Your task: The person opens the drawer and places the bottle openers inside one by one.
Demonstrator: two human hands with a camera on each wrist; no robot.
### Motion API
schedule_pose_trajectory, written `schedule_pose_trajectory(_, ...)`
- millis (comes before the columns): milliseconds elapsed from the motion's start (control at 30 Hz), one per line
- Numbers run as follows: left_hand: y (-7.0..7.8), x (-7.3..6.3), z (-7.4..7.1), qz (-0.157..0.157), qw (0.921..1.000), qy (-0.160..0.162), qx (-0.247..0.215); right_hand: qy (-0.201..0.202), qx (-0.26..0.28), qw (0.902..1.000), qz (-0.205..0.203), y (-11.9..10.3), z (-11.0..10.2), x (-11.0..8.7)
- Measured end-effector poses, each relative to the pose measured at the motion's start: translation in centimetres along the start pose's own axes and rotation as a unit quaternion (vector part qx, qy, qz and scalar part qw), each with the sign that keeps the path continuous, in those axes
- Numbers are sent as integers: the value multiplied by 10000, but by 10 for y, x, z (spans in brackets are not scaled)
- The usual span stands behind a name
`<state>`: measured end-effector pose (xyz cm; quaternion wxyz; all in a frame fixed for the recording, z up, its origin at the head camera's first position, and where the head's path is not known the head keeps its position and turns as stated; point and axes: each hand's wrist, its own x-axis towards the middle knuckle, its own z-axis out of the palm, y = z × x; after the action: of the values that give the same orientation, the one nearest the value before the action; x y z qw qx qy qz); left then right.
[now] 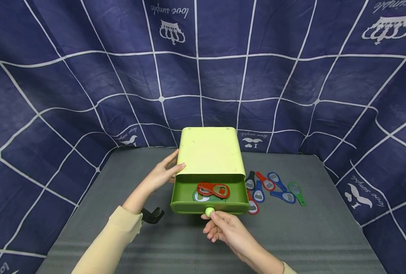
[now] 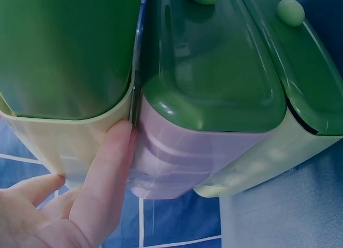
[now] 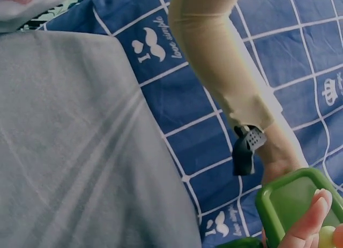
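Observation:
A stacked drawer cabinet with a pale yellow top (image 1: pixel 210 150) stands on the grey table, its green top drawer (image 1: pixel 235 192) pulled out. Inside the drawer lie red bottle openers (image 1: pixel 210 187) over a green one (image 1: pixel 199 197). My right hand (image 1: pixel 228 230) pinches the drawer's round light green knob (image 1: pixel 209 212) between thumb and fingers. On the cabinet's left side, my left hand (image 1: pixel 163 171) rests with its fingers fairly straight. In the left wrist view a fingertip touches the yellow shell (image 2: pixel 96 133) near the drawer opening. Lower green drawers (image 2: pixel 225 71) sit in the purple and yellow units.
Right of the cabinet, loose bottle openers lie on the table: blue ones (image 1: pixel 259 193), a green one (image 1: pixel 296 192), red ones (image 1: pixel 265 181) and a black one (image 1: pixel 250 180). A navy curtain (image 1: pixel 220 76) with white lines hangs behind and beside the grey table (image 1: pixel 309 236).

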<state>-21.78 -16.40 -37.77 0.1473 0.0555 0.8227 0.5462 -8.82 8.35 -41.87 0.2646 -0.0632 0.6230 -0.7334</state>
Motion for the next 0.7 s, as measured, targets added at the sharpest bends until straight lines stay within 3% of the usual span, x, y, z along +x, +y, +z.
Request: schedule_pose_trajectory(700, -2, 0, -1, 23, 9999, -6, 99, 648, -397, 9969, -196, -20, -13, 47)
